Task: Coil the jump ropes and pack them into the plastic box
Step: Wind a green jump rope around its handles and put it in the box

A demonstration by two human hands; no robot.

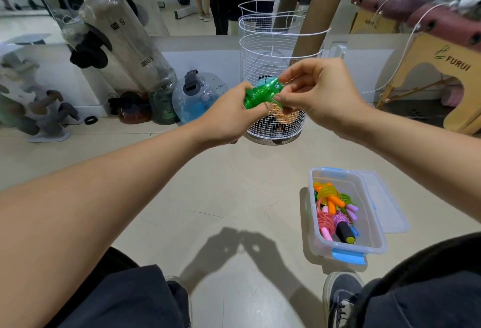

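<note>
green rope (263, 93): handles buried under coils and fingers, count unreadable
box lid (385, 202): hinge side blurred
right shoe (341, 299): heel cut off by bottom edge

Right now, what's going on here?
A person is winding a green jump rope into a bundle: the left hand grips it, the right hand pinches its end. The open plastic box on the floor by their right foot already holds several coiled ropes.
</note>
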